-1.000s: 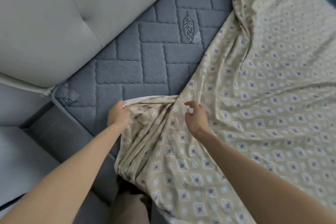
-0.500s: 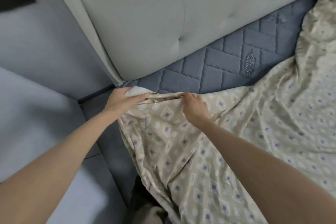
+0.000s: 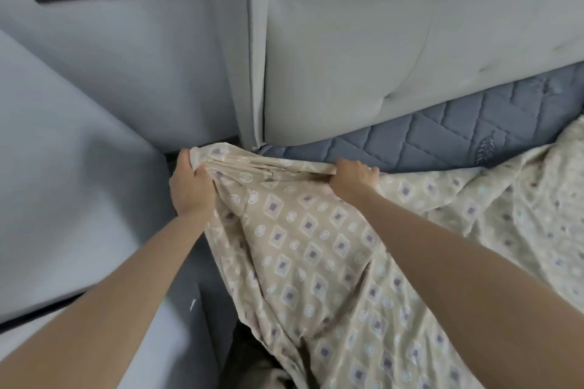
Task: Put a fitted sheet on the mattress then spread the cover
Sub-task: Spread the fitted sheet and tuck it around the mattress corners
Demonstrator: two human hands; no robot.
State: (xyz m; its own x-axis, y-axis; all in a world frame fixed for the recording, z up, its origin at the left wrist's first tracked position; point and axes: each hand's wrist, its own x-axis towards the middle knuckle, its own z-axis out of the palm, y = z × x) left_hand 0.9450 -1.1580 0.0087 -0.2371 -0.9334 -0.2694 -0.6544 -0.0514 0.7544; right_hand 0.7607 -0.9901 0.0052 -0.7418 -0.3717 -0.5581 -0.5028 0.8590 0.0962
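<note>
**A:** Fig. 1, fitting the corner. What are the hands doing?

**B:** The left hand [image 3: 191,189] is gripping the bunched corner of the fitted sheet [image 3: 316,246], fingers curled round the fabric, just off the head-end corner of the mattress [image 3: 442,142]. The right hand [image 3: 352,175] is clamping the sheet's hem further along the head edge, knuckles up, close under the headboard [image 3: 363,73].

**A:** And where is the sheet lying?

**B:** It is draping over the near side edge and wrinkling across the top toward the far side. A strip of quilted mattress along the headboard is showing bare.

**A:** How is this step best done?

**B:** Probably by stretching the hem taut between both hands, lifting the corner pocket over the mattress corner, then drawing it down the side. The gap at the headboard is looking tight, so the right hand is likely needing to tuck the hem down into it. Pulling unevenly is risking the corner slipping off.
</note>
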